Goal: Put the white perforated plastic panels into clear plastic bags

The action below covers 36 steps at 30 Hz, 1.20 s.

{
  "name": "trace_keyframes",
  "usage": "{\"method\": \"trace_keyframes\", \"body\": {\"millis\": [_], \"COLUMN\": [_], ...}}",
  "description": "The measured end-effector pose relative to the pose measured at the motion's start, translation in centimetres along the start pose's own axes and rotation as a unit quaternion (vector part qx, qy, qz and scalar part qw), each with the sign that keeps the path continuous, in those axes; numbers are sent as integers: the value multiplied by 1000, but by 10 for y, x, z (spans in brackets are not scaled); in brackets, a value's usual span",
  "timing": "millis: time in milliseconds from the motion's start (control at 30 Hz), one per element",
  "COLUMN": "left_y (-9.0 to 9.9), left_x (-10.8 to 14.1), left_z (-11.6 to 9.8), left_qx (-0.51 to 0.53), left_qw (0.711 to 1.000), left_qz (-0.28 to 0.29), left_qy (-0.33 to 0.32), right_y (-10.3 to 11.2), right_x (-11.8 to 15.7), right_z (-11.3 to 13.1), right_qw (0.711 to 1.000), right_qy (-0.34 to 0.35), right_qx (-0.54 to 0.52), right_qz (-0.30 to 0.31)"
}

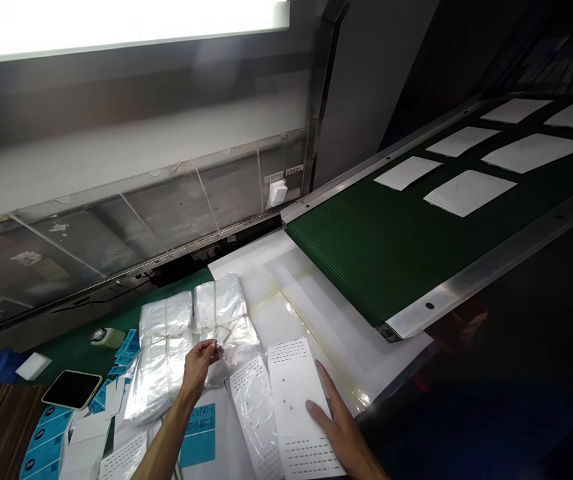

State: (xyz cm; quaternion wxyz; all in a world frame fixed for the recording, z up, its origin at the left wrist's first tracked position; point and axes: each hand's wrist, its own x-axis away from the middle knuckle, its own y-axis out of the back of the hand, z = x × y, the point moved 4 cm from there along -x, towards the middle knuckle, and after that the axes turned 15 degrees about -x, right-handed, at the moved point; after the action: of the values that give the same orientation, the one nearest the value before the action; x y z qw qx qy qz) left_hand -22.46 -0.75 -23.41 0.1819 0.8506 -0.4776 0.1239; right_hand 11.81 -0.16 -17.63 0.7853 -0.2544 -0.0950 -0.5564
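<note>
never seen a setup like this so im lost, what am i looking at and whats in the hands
This is one picture from a camera worn on a person's head, looking forward and down at their two bare hands. The left hand pinches some clear plastic. The right hand lies open on a white sheet with rows of small marks. Beside them are bundled plastic bags, blue labels and a phone. Ahead is a green conveyor belt, with more white sheets lying on it.
</note>
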Motion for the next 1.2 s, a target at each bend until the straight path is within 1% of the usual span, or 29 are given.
{"method": "trace_keyframes", "body": {"millis": [133, 267, 333, 433, 533, 633, 700, 733, 800, 933, 967, 1033, 1100, 1167, 1200], "left_y": [10, 20, 26, 29, 19, -5, -19, -23, -26, -20, -18, -14, -9, -4, -3], "left_x": [6, 17, 25, 45, 75, 109, 129, 137, 150, 166, 168, 169, 166, 161, 157], "left_z": [-13, -26, -32, -44, -56, -64, -69, -71, -73, -69, -69, -69, -70, -71, -71], "left_qx": [80, 129, 143, 151, 133, 83, 40, 23, 24, 119, 123, 63, -43, -114, -124], "left_qw": [997, 991, 989, 988, 991, 996, 998, 998, 999, 992, 992, 998, 999, 991, 989], "left_qz": [-12, -19, -24, -27, -16, 23, 47, 51, 40, 26, 26, 17, -20, -65, -79], "left_qy": [11, 26, 31, 30, 28, 30, 21, 12, 3, 31, 28, 2, -23, -26, -21], "right_y": [-5, -12, -16, -28, -49, -81, -102, -110, -118, -116, -115, -115, -113, -104, -97], "right_x": [-4, -9, -11, -10, -9, -8, -8, -9, -10, -15, -17, -21, -24, -25, -24], "right_z": [-2, -3, 2, 17, 38, 57, 64, 66, 67, 66, 67, 71, 79, 89, 94], "right_qw": [996, 991, 987, 978, 965, 943, 928, 922, 916, 919, 920, 920, 927, 946, 958], "right_qy": [-12, -7, 11, 40, 69, 118, 152, 166, 186, 200, 199, 199, 188, 148, 120], "right_qx": [81, 128, 153, 199, 247, 301, 328, 335, 338, 326, 323, 322, 307, 266, 236], "right_qz": [37, 47, 50, 49, 49, 71, 95, 105, 115, 100, 100, 103, 109, 114, 112]}}
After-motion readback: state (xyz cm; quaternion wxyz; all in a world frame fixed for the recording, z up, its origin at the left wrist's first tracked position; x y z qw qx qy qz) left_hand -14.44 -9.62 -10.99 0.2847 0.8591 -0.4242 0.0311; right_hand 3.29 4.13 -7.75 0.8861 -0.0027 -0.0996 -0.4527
